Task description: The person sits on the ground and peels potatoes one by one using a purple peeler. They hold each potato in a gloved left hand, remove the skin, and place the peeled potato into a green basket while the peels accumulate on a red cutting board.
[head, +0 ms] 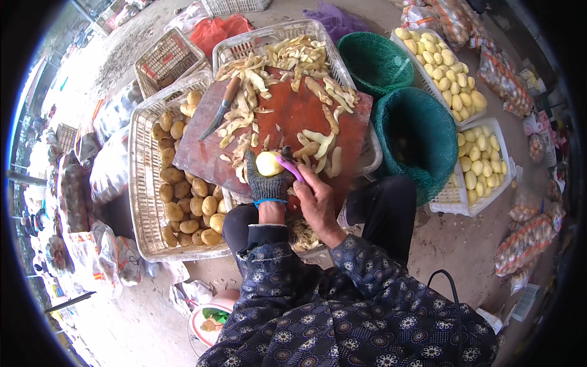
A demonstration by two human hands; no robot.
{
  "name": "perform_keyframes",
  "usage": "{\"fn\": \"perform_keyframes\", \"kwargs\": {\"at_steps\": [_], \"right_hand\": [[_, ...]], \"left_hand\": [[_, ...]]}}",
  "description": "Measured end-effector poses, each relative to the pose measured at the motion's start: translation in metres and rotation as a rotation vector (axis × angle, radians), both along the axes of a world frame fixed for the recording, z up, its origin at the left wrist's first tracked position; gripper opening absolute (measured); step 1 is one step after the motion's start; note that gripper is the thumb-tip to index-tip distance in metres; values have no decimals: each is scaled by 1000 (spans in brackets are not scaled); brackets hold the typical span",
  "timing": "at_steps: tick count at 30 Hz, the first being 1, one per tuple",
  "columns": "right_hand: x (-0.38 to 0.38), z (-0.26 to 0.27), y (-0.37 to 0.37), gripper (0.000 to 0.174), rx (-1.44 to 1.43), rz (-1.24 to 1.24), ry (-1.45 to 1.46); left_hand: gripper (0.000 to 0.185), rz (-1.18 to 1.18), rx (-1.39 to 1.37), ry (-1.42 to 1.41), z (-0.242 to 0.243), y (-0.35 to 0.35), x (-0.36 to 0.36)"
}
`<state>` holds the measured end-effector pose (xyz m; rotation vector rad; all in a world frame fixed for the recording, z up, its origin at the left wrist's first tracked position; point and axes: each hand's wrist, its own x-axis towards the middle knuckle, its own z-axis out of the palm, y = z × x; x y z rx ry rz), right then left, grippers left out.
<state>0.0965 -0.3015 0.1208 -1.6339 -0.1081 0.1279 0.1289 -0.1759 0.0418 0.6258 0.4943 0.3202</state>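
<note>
In my left hand [269,187], which wears a dark knit glove with a blue cuff edge, sits a pale peeled potato [268,164]. My bare right hand [316,199] grips a purple peeler [290,168], whose head is against the potato's right side. Both hands are over the near part of a worn reddish board [293,120]. Potato peelings [244,114] are strewn on it, with paler strips [322,143] just beyond my right hand. A knife [222,108] with a wooden handle lies at the board's left.
Unpeeled potatoes [188,202] fill part of a plastic crate [137,183] at left. Peelings heap in a crate [275,32] behind the board. Two green mesh-lined containers [415,137] [376,59] stand right, beside crates of peeled potatoes [440,69] [480,160]. Filled mesh sacks [527,243] line the far right.
</note>
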Motion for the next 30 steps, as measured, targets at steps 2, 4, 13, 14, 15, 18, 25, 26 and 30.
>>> {"fn": "perform_keyframes", "kwargs": {"at_steps": [2,4,13,14,15,18,25,26,30], "right_hand": [[-7,-4,9,36,-150,-28,-271],[-12,3,9,35,-253,43,-265],[-5,20,-26,38,78,202,198],[-4,21,-25,38,269,150,365],[-4,22,-25,39,458,99,530],[9,9,-7,42,556,-22,678],[69,-3,23,33,604,-129,322],[76,-5,25,33,551,-108,218],[97,-9,19,38,401,-50,0]], "left_hand": [[42,-6,-245,-75,-12,8,2],[38,-95,-415,-85,8,4,-4],[26,288,289,35,10,-7,1],[26,301,339,42,13,-5,0],[27,318,390,54,22,-4,-2],[29,398,84,-147,49,-18,6],[34,61,109,-304,59,-23,-3],[33,80,202,-198,55,-24,-1],[36,-39,1044,-27,45,-28,-1]]}}
